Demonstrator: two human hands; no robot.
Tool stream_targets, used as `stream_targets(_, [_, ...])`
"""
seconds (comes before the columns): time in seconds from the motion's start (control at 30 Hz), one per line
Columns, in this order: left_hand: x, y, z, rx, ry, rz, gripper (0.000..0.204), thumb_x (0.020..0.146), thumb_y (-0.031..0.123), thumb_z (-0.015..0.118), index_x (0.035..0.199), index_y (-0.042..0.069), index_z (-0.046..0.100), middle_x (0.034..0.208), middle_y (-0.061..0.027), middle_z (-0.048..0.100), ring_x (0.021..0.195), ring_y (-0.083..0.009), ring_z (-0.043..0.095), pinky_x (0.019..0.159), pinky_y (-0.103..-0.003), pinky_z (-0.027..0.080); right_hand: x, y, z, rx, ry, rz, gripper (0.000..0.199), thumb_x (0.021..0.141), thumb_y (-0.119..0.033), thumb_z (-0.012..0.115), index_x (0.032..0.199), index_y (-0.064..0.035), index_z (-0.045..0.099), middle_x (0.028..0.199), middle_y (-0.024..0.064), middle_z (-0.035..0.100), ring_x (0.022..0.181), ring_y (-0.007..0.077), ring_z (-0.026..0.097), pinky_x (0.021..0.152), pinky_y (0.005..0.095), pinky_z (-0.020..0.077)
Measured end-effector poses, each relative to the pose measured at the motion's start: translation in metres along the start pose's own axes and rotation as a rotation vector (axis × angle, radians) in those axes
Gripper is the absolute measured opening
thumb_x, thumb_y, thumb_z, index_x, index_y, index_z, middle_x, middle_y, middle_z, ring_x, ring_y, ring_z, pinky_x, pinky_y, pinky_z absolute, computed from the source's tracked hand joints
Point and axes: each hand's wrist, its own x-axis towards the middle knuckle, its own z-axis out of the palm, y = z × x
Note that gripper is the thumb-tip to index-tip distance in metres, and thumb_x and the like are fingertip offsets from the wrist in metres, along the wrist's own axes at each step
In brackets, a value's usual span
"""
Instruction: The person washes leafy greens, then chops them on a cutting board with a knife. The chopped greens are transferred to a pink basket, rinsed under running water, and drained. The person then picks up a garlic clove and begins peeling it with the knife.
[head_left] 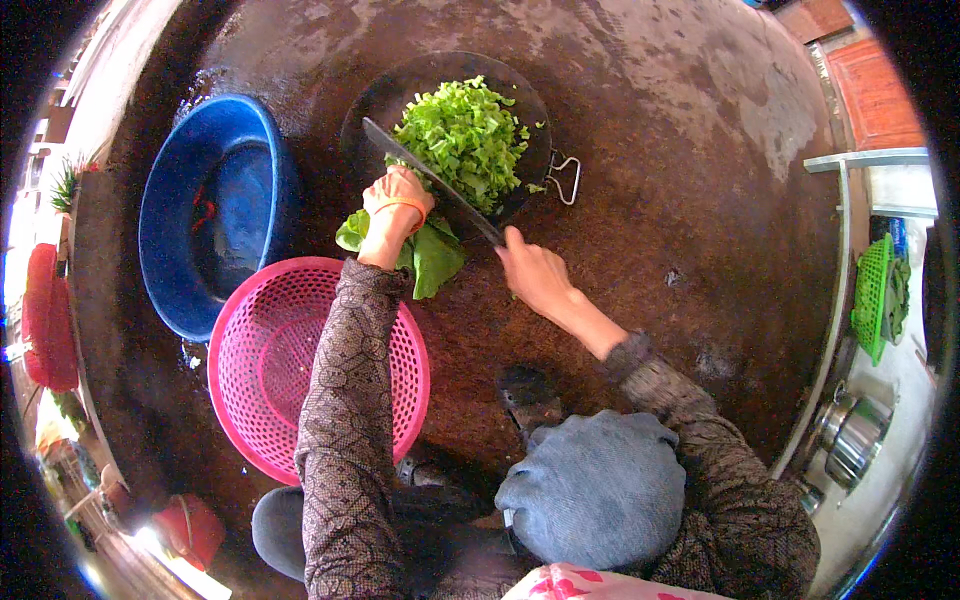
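My left hand [398, 203], with an orange band at its wrist, is closed over a bunch of leafy greens [437, 258] at the near edge of a dark round board [372, 95]. Broad leaves stick out below the hand toward me. In my right hand [537, 272] is the handle of a long knife [440, 185]. Its dark blade slants up and left, passing just beyond my left fingers. A heap of chopped greens [465, 140] lies on the board past the blade. A wire loop handle [566, 180] juts from the board's right side.
Beneath my left forearm stands a pink perforated basket [222, 375]. A blue basin [160, 230] with small red bits inside touches its far side. At the right edge, a green basket [873, 300] and a metal pot [855, 437] rest on a pale ledge.
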Motion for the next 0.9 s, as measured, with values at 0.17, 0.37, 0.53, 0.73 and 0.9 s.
stream_targets(0.17, [-0.001, -0.005, -0.010, 0.049, -0.115, -0.031, 0.063, 0.073, 0.043, 0.078, 0.120, 0.007, 0.055, 0.112, -0.0178, 0.070, 0.105, -0.0313, 0.069, 0.087, -0.042, 0.055, 0.030, 0.000, 0.010, 0.049, 0.014, 0.008, 0.028, 0.101, -0.029, 0.050, 0.107, -0.0015, 0.047, 0.074, 0.0260, 0.066, 0.073, 0.0468, 0.066, 0.061, 0.0589, 0.0511])
stream_targets(0.37, [0.002, 0.011, 0.006, 0.603, 0.637, 0.140, 0.023, 0.091, 0.021, 0.055, 0.113, 0.013, 0.057, 0.088, -0.0013, 0.059, 0.082, -0.0195, 0.060, 0.070, -0.039, 0.047, 0.038, 0.018, -0.009, 0.133, 0.028, 0.048, 0.031, 0.101, -0.032, 0.050, 0.110, -0.0024, 0.050, 0.075, 0.0279, 0.065, 0.073, 0.0489, 0.065, 0.062, 0.0593, 0.0508])
stream_targets(0.53, [-0.020, 0.018, 0.030, 0.204, 0.500, 0.170, 0.073, 0.078, 0.026, 0.069, 0.140, 0.004, 0.038, 0.123, -0.0150, 0.055, 0.105, -0.0321, 0.057, 0.095, -0.050, 0.041, 0.062, 0.032, -0.018, 0.094, 0.100, 0.001, 0.029, 0.100, -0.030, 0.051, 0.107, -0.0017, 0.051, 0.069, 0.0264, 0.064, 0.066, 0.0469, 0.065, 0.057, 0.0584, 0.0499])
stream_targets(0.73, [-0.009, -0.027, 0.011, -0.120, 0.261, 0.270, 0.081, 0.072, 0.013, 0.072, 0.140, -0.008, 0.033, 0.140, -0.0309, 0.045, 0.117, -0.0411, 0.055, 0.100, -0.043, 0.044, 0.044, 0.024, -0.016, 0.085, 0.131, -0.041, 0.025, 0.100, -0.026, 0.053, 0.104, -0.0024, 0.049, 0.060, 0.0224, 0.062, 0.055, 0.0439, 0.063, 0.046, 0.0551, 0.0466])
stream_targets(0.9, [0.007, -0.014, 0.018, 0.163, 0.273, 0.255, 0.027, 0.076, 0.013, 0.069, 0.099, 0.001, 0.059, 0.100, -0.0154, 0.066, 0.097, -0.0329, 0.063, 0.082, -0.041, 0.051, -0.002, 0.022, -0.026, 0.047, 0.228, -0.095, 0.021, 0.100, -0.022, 0.054, 0.105, -0.0035, 0.046, 0.057, 0.0215, 0.060, 0.050, 0.0423, 0.061, 0.042, 0.0530, 0.0453])
